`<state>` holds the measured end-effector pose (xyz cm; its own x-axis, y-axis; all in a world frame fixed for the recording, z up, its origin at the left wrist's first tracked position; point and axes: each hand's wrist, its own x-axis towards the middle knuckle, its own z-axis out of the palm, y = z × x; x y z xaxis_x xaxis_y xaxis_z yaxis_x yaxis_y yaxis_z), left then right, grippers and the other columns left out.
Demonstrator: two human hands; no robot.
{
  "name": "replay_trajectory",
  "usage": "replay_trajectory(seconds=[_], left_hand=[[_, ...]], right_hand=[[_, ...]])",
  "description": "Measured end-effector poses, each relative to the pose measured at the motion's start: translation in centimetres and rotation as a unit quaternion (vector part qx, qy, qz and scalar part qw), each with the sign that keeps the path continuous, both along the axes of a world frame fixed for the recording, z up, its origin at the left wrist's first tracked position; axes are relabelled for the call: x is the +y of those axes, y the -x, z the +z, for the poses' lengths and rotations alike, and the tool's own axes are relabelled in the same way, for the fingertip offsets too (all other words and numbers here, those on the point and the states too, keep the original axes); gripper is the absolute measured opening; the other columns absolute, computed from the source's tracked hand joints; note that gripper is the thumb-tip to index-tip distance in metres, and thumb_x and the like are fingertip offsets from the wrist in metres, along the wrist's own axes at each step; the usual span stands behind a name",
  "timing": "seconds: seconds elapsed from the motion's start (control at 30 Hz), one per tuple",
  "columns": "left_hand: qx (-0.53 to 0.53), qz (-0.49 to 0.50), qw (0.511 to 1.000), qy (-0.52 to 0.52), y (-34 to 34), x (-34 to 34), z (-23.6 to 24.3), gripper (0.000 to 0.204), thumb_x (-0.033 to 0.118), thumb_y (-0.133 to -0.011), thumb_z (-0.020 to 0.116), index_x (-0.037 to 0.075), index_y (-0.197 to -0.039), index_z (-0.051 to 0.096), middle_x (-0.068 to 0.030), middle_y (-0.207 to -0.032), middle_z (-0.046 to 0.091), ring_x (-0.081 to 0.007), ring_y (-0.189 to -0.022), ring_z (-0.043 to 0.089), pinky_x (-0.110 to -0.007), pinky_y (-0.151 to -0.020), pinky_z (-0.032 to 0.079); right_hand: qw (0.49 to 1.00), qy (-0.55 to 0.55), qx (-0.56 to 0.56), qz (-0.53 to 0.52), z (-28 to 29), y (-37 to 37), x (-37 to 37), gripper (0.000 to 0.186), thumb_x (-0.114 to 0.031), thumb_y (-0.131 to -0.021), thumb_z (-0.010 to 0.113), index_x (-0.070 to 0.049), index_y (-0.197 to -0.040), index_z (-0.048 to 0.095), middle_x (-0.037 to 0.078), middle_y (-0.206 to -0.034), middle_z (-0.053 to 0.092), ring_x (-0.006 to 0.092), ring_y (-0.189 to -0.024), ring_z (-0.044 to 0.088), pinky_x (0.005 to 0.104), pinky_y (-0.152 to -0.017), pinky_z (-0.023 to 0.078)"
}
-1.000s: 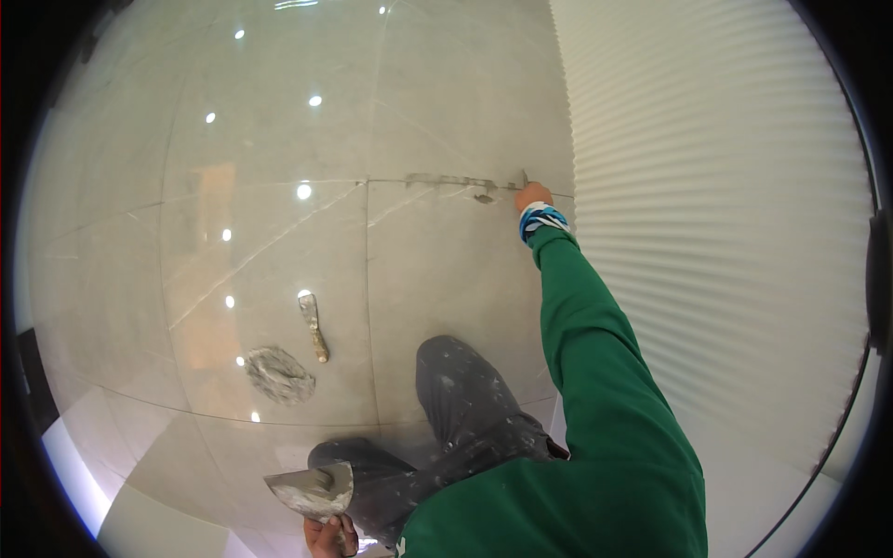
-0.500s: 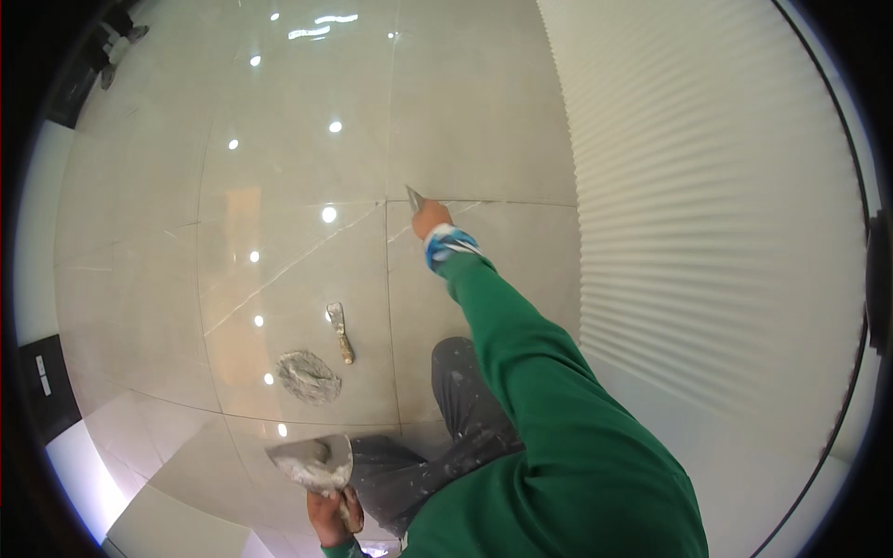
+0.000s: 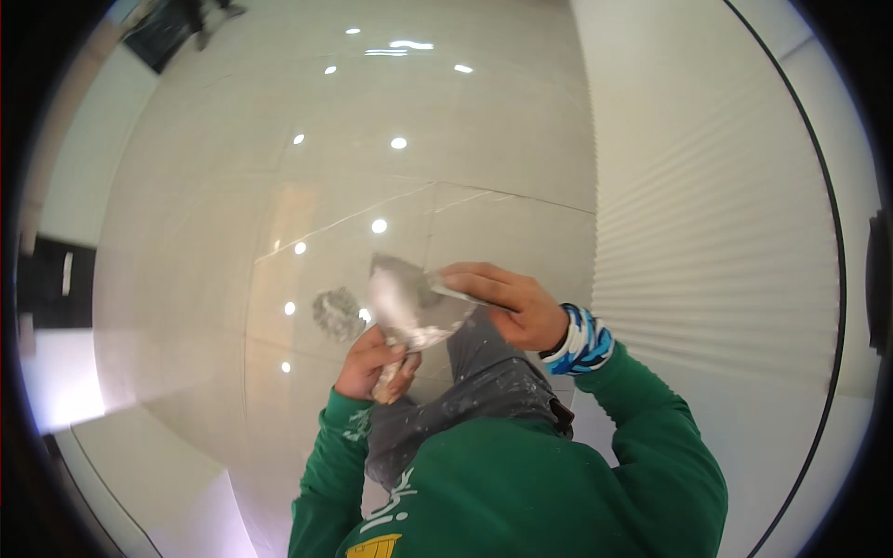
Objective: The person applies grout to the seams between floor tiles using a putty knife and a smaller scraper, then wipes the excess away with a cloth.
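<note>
My left hand (image 3: 372, 367) is closed round the handle of a broad, triangular metal trowel (image 3: 400, 302) smeared with pale paste, held up over my grey, paste-flecked trousers. My right hand (image 3: 521, 312) grips a narrow putty knife (image 3: 456, 290) whose blade lies over the trowel's face; blur hides whether they touch. On the glossy grey tiles (image 3: 484, 139) left of the trowel is a lumpy grey-white smear of material (image 3: 333, 316). The knife that lay beside it earlier is hidden now, apparently behind the trowel.
A white ribbed panel (image 3: 698, 232) runs along my right side. On the left are pale panels (image 3: 121, 102), a dark section (image 3: 56, 284) and a lit strip low down. At the top left, another person's dark-clothed legs and feet (image 3: 197, 28) show.
My right hand has pulled back from the tile joint to the trowel, and my left hand has lifted the trowel up toward it. The view has shifted, showing more at the top left.
</note>
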<state>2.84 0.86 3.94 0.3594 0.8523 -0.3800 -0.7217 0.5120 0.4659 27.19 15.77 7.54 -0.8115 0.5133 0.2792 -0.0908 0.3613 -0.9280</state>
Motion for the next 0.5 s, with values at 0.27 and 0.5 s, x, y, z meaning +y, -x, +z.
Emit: replay_trajectory(seconds=[0.27,0.5], left_hand=[[0.272,0.099,0.952,-0.104,-2.5,-5.9,5.2,0.025,0.013,-0.1,0.055,-0.001,-0.121,0.055,-0.0058,-0.078,0.059,-0.0111,-0.052,0.052,-0.027,-0.045,0.041],[0.73,0.141,0.589,-0.316,-6.1,-7.2,3.7,0.039,-0.001,-0.089,0.061,0.001,-0.127,0.053,-0.0176,-0.087,0.063,-0.0369,-0.066,0.061,-0.041,-0.06,0.05]], right_hand=[[0.93,0.335,-0.054,-0.141,-0.9,-4.7,-4.9,0.043,0.006,-0.093,0.052,0.004,-0.136,0.053,0.016,-0.119,0.067,0.0333,-0.099,0.07,0.043,-0.093,0.054],[0.712,0.681,0.148,-0.085,2.8,-0.9,-11.7,0.031,-0.02,-0.1,0.049,0.005,-0.112,0.062,0.018,-0.098,0.071,0.032,-0.083,0.068,0.042,-0.065,0.051]])
